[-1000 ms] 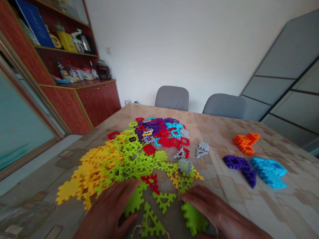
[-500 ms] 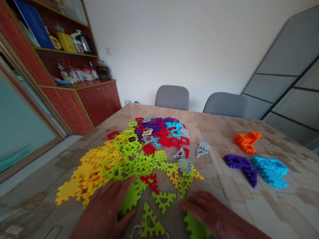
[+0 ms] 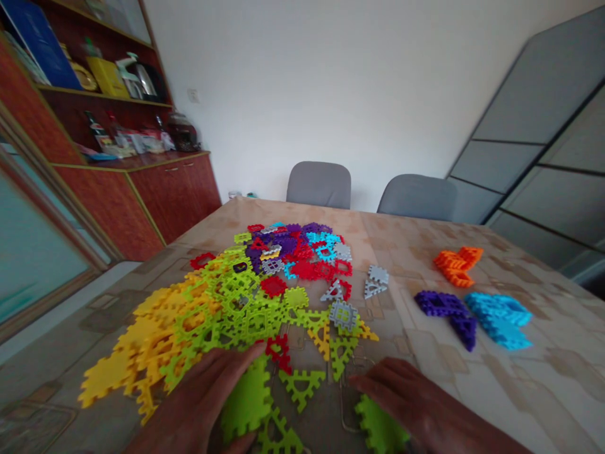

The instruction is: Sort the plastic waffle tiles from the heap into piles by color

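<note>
As left hand (image 3: 196, 397) lies spread open against lime plastic tile (image 3: 246, 403), right hand (image 3: 416, 410) sits open just beside second lime tile (image 3: 380, 424) on counter (image 3: 543, 378); neither visibly gripping!

L hand (image 3: 198, 397) right up against a big lime-green plastic waffle block (image 3: 246, 400) at the front of the lime & yellow heap (image 3: 212, 315), R hand (image 3: 416, 410) lying over a 2nd lime block (image 3: 378, 422), fingers spread, & a lime triangle block (image 3: 302, 388) sits btwn them, a red block (image 3: 278, 352) just by the L fingertips! Up top the heap goes red, purple & cyan, w/ grey blocks (image 3: 375, 282) just beside it, then orange (image 3: 456, 268), purple (image 3: 439, 304) & blue clusters (image 3: 498, 321) well apart on the R of the patterned surface (image 3: 401, 236). Behind: two grey chairs (image 3: 319, 184), wooden cabinet (image 3: 174, 195) on the L w/ bottles on top!
</note>
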### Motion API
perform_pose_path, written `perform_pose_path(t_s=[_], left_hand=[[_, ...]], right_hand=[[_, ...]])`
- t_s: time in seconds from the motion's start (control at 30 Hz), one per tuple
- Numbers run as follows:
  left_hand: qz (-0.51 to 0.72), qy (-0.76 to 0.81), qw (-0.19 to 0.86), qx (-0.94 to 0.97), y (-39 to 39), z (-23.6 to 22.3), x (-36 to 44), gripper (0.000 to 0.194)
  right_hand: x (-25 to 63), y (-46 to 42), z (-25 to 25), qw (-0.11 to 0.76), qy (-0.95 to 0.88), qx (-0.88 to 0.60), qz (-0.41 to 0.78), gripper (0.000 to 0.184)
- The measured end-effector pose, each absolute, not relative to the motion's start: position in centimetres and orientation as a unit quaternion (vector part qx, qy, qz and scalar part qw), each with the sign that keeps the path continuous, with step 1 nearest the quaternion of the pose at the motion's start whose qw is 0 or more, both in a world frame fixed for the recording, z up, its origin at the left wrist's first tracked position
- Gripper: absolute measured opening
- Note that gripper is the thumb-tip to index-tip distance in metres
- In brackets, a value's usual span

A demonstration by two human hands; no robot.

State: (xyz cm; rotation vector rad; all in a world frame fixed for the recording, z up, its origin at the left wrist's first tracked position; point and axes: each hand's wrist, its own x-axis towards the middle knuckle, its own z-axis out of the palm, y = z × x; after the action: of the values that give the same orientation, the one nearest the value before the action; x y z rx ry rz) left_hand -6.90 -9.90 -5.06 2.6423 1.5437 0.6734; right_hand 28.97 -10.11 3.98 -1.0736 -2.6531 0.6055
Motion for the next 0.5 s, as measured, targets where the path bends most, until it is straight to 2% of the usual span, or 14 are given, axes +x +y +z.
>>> perform_pose_path(t_s=[0.13, 0.3, 0.5], left_hand=[[0.208, 0.411, 0.045, 0.886, -8.7, -3.3, -3.2, 0.087], [0.134, 0.301, 0.127, 0.936, -6.8, 0.7, 5.4, 0.057], [0.098, 0.263, 0.198, 0.939, -5.5, -1.1, 14.8, 0.05]], right_hand=[[31.8, -10.8, 3.5, 0.116, -0.881, -0.416, 0.193, 0.064], [36.8, -12.6, 1.5, 0.085, -0.832, -0.511, 0.199, 0.07], [42.2, -13.8, -1.0, 0.008, -0.753, -0.633, 0.177, 0.07]])
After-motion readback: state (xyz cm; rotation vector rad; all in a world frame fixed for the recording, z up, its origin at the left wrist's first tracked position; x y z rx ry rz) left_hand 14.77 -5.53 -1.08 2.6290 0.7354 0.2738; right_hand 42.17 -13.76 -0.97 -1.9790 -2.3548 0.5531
